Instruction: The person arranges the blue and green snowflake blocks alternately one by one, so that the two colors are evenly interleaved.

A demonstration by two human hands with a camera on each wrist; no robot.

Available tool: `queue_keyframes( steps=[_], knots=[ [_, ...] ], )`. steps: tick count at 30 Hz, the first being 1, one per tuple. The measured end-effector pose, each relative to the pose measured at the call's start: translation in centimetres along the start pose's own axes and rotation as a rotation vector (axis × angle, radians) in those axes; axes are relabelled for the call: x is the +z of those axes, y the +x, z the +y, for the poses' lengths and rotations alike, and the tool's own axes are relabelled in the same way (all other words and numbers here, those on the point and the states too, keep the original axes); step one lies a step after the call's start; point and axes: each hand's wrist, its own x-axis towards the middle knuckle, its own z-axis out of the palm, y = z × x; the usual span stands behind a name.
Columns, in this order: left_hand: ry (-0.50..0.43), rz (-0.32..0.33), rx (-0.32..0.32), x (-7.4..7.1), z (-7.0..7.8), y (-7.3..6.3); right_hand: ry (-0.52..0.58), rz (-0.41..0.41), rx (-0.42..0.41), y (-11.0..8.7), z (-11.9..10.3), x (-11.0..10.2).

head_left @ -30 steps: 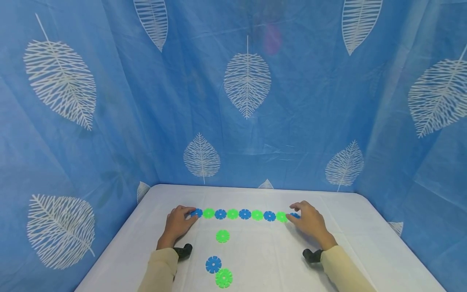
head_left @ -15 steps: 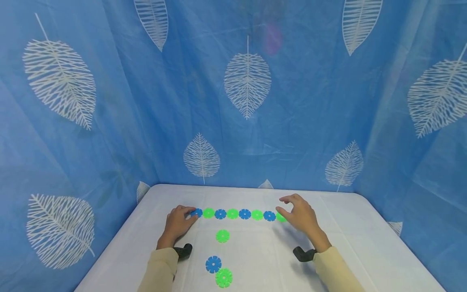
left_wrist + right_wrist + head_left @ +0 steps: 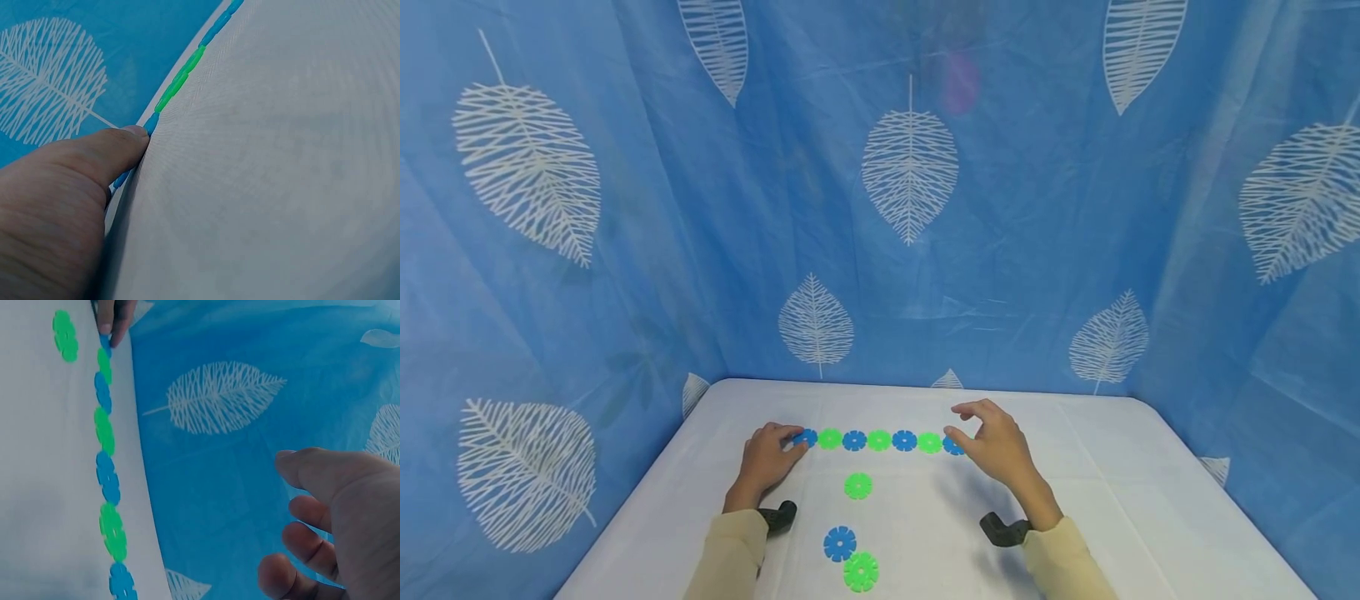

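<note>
A straight row of notched plastic discs, blue and green by turns, lies flat across the white table. My left hand (image 3: 765, 461) pinches the blue disc (image 3: 807, 437) at the row's left end between thumb and fingers. In the left wrist view the thumb (image 3: 128, 144) lies against that end of the row. Above the right part of the row hovers my right hand (image 3: 1000, 446), thumb and fingers spread apart with nothing between them. It is nearest a blue disc (image 3: 953, 446) and hides the discs at the row's right end.
One loose green disc (image 3: 858, 486) lies in front of the row. Closer to the table's front, a blue disc (image 3: 839, 544) and another green disc (image 3: 861, 572) touch or overlap. Blue cloth (image 3: 910, 317) with white leaves hangs behind the table (image 3: 1150, 492) and at both sides.
My right hand has let go of the blue disc at the row's right end, lifted and moved left along the row. The left hand stays in place.
</note>
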Motion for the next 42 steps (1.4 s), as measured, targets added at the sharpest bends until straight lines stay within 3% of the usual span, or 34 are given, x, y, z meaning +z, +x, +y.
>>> queue_keyframes(
  steps=[17,30,42],
  knots=[
    [0.005,0.008,0.006,0.5,-0.2,0.2,0.192,-0.106,-0.027,-0.2,-4.5,4.2],
    [0.014,0.014,0.013,0.4,-0.3,0.3,0.220,-0.305,-0.080,-0.8,-6.8,8.7],
    [0.009,0.019,0.016,0.2,-0.2,0.2,0.184,-0.400,-0.073,-1.5,-7.5,11.3]
  ],
)
